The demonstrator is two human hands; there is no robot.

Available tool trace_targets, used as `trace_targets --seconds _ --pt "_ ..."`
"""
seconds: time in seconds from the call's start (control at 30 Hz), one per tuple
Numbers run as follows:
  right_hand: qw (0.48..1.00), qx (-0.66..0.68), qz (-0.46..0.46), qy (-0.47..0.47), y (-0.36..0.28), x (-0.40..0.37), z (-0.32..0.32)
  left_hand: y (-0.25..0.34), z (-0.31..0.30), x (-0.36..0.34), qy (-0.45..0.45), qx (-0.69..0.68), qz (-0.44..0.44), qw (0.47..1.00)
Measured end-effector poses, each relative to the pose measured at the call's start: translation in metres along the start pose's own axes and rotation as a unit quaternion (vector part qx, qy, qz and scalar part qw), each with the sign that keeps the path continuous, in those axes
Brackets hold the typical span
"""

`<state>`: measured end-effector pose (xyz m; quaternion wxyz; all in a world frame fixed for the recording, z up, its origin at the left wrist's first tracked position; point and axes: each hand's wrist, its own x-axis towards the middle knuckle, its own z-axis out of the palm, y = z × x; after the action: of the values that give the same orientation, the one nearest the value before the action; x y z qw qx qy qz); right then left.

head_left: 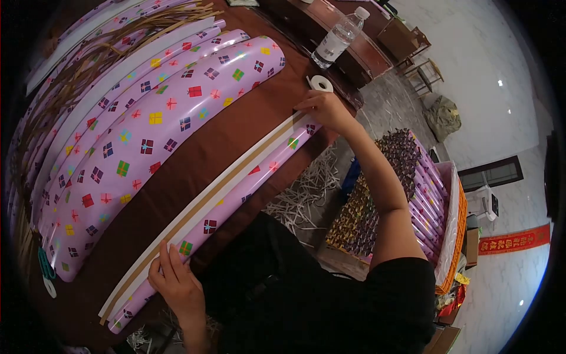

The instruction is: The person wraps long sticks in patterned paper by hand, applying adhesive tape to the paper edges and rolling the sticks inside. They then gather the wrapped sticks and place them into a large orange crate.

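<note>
Left fingers (167, 263), right fingers (311, 104) — tan-striped patterned roll (236, 198) beneath both.

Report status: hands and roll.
Left hand on patterned roll, toward near end. Right hand at far end, by white tape roll. Nothing across between hands.

White, grey-veined wall (480, 112), small bright light reflections (500, 83), red rectangular banner with gold characters (515, 240). Smooth grey floor (386, 110). Light-brown wooden-framed chair with dark seat (422, 75).
</note>
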<state>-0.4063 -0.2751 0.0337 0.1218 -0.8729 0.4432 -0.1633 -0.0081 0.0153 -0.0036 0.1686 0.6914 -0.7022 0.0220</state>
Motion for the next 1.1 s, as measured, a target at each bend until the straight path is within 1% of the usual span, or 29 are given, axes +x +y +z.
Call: trace_targets --seconds 0.17,0.3,0.37,0.5,0.57,0.6,0.67,0.7,0.77,0.8,0.87,1.0,1.07,1.1 --pt "0.999 -0.046 0.014 0.012 -0.001 -0.005 0.002 0.0 0.0 0.001 0.003 0.006 0.004 1.0" --pt "0.999 -0.045 0.003 0.022 -0.002 -0.006 0.002 0.001 -0.001 0.001 -0.004 0.012 0.002 1.0" --pt "0.999 -0.032 0.024 0.013 -0.003 -0.007 0.001 0.001 -0.001 0.001 -0.003 0.011 0.002 1.0" --pt "0.999 0.012 0.021 0.032 0.0 -0.011 0.002 0.001 -0.001 0.001 -0.006 0.004 0.0 1.0" --pt "0.993 0.081 0.071 0.053 0.0 -0.013 0.005 0.0 0.0 0.0 -0.004 0.004 0.001 1.0" --pt "0.993 0.081 0.072 0.053 -0.001 -0.013 0.005 0.0 0.0 0.0 -0.003 0.005 0.002 1.0" --pt "0.986 0.095 0.125 0.06 -0.006 -0.014 0.006 0.0 -0.001 0.0 -0.004 0.006 0.003 1.0" --pt "0.986 0.095 0.125 0.061 -0.01 -0.013 0.006 0.0 -0.001 0.001 -0.006 0.006 0.004 1.0" --pt "0.957 0.176 0.187 0.133 -0.018 -0.011 0.007 0.0 -0.001 0.001 -0.005 0.009 0.005 1.0" --pt "0.957 0.176 0.188 0.134 -0.015 -0.011 0.006 0.0 0.0 0.001 -0.005 0.013 0.006 1.0" --pt "0.981 0.117 0.127 0.086 -0.006 -0.011 0.006 -0.001 0.0 0.001 -0.001 0.01 0.007 1.0" --pt "0.985 0.084 0.091 0.117 -0.013 -0.008 0.013 0.001 -0.001 0.001 0.0 0.021 0.007 1.0" --pt "0.99 0.106 0.079 0.048 -0.022 -0.005 0.01 0.0 -0.001 0.001 0.001 0.017 0.007 1.0" --pt "0.99 0.106 0.079 0.048 -0.024 -0.004 0.011 0.001 -0.001 0.001 0.001 0.013 0.008 1.0"
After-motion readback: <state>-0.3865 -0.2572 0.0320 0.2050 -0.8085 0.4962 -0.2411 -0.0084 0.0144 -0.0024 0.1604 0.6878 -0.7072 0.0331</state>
